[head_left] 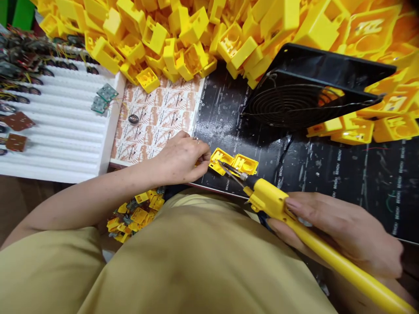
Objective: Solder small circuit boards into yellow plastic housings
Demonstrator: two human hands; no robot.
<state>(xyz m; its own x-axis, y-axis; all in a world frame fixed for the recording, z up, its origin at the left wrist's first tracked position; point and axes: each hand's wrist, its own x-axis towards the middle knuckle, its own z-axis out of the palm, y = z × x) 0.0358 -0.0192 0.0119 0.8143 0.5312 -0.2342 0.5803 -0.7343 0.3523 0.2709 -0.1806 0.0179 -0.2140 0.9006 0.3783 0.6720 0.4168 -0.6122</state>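
- The yellow case [234,163] lies open-side up on the black mat [343,165], near the mat's front edge and just ahead of the person's lap.
- At its 9 o'clock the left hand [180,157] has its fingertips pinched on the case's left edge. That grip looks right for pinning the case flat, well clear of the hot end.
- From 4 o'clock the soldering iron [271,203] slants in, its tip resting inside the case. The right hand [340,231] is wrapped around the handle, fingers laid along it.
- In my judgement the work calls for a light, brief touch. The case is plastic, so the tip should meet only the joint and not the walls.
- At 1 o'clock stands a black fan [314,87], and at 12 o'clock a pile of cases [183,39].
- At 10 o'clock lies a sticker sheet [157,117], with a white tray [62,131] of circuit boards [104,98] beyond it.
- At 8 o'clock sits a heap of small parts [137,216].
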